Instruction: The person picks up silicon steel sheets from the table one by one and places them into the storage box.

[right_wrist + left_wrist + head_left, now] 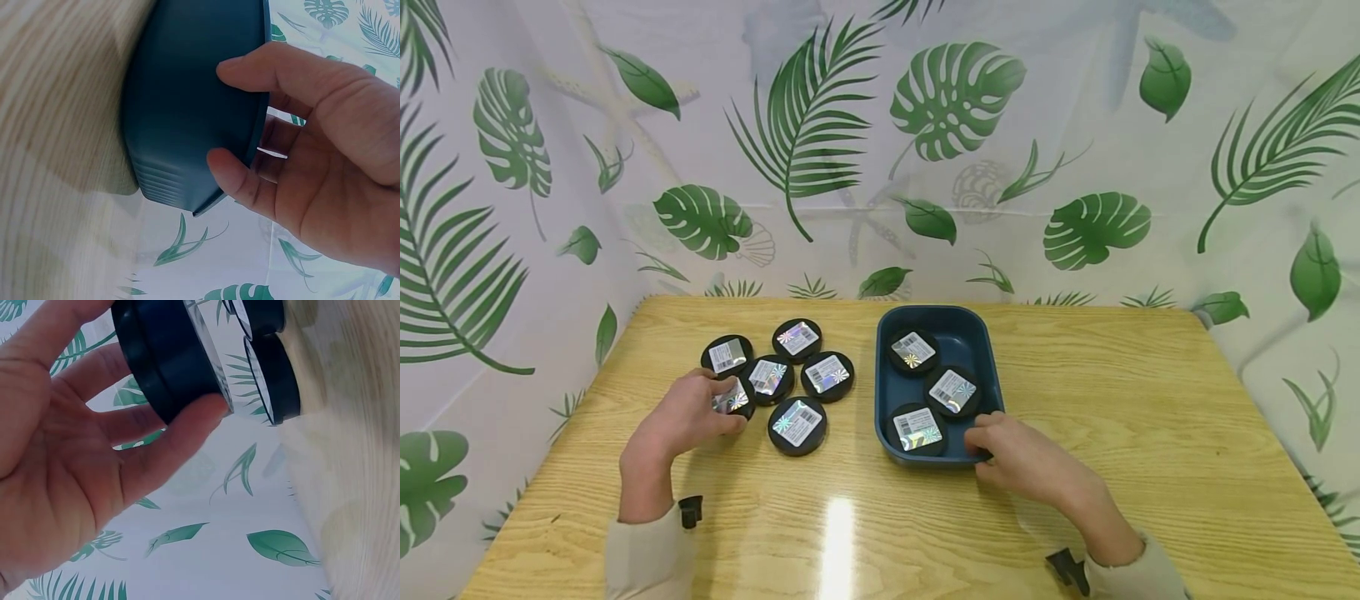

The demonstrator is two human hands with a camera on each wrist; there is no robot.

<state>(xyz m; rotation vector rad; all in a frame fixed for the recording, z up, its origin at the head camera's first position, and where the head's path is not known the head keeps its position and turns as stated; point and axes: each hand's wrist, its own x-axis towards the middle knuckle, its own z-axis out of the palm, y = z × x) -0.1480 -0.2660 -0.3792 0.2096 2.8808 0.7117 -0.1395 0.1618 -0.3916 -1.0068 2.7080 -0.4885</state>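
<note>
Blue bin [961, 342], long axis pointing forward

- White wall covering [880, 167] bears green leaves [958, 96], faint starfish [861, 212] and shells [981, 190]
- A grained wooden table [932, 533] meets it at the far edge
- A bright reflection [838, 546] streaks the table

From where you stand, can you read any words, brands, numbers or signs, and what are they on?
Nothing can be read.
Labels on black discs on the table: barcodes and print, too small to read.
Three labels on discs inside the blue bin: print too small to read.
Bin's outside: no lettering visible.
</note>
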